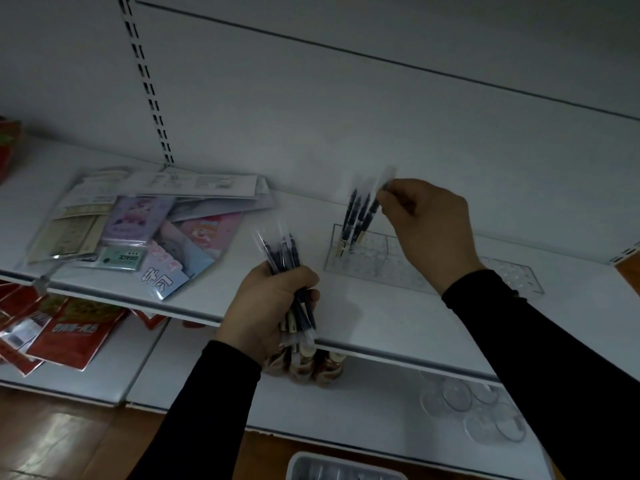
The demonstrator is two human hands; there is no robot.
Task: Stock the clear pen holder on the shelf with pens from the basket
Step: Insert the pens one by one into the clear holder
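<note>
Clutching a bundle of pens [291,285] in a curled left hand [268,306], a person pinches one pen [372,206] with the right hand [427,223] over the clear pen holder [374,265] on a white shelf [381,323]. Three pens [353,220] already stand in the holder. Stationery packets [138,230] lie left; a white basket [343,467] sits below.

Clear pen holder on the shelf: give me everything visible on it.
The clear plastic pen holder is a low rectangular tray-like rack with see-through walls and a base dotted with round sockets. It sits flat on the white shelf, near the back wall. A few dark pens stand in its left end, leaning slightly; the right hand pinches the top of one. Its right part is hidden behind the forearm.
</note>
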